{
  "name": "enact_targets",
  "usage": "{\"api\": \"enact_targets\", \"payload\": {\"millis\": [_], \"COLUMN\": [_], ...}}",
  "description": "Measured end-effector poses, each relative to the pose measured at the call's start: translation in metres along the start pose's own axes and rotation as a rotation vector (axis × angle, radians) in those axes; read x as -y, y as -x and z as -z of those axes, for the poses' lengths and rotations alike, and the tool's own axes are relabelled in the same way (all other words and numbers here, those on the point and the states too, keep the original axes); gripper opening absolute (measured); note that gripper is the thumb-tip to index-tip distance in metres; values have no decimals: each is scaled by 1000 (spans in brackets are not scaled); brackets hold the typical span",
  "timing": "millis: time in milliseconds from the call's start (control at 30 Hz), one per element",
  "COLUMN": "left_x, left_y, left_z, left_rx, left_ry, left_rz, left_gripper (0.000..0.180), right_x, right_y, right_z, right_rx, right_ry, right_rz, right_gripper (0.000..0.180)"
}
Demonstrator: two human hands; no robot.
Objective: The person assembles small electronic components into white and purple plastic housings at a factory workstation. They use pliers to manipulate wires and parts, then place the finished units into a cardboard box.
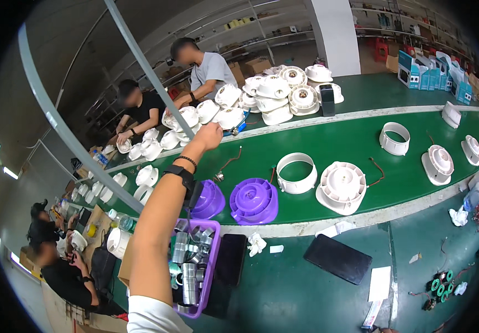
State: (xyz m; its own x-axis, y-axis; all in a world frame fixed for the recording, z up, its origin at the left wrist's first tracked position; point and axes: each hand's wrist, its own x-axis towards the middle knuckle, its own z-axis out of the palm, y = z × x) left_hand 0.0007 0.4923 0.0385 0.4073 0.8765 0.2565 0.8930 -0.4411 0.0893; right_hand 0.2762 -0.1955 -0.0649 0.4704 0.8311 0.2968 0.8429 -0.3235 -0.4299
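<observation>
My left hand [210, 136] reaches far out over the green conveyor belt, to its far edge. Its fingers are curled closed, and what they hold, if anything, is hidden. Just to its right lies a blue and black tool [238, 126] with a blue cord. Beneath my forearm are a purple fan housing [208, 201] and a purple basket [215, 236] of silvery metal cylinders. A second purple fan housing [254, 201], a white ring [296, 173] and a white fan housing [342, 187] with a red wire sit on the belt. My right hand does not show.
White housings [272, 87] are piled beyond the belt, near two people at work. A grey metal post [150, 66] slants past my arm. On the near bench lie a black phone-like slab [338, 258], white paper [379, 284] and green-ringed coils [442, 288].
</observation>
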Motion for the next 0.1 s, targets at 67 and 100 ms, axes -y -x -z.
{"api": "enact_targets", "payload": {"millis": [67,100], "left_x": [6,17], "left_y": [8,13], "left_z": [9,13], "left_rx": [45,65], "left_ry": [81,114], "left_rz": [27,47], "left_gripper": [32,32], "right_x": [1,1], "right_y": [4,7], "right_z": [-1,1], "right_rx": [34,33], "right_ry": [-2,-10], "right_rz": [-77,-69], "right_gripper": [33,33]}}
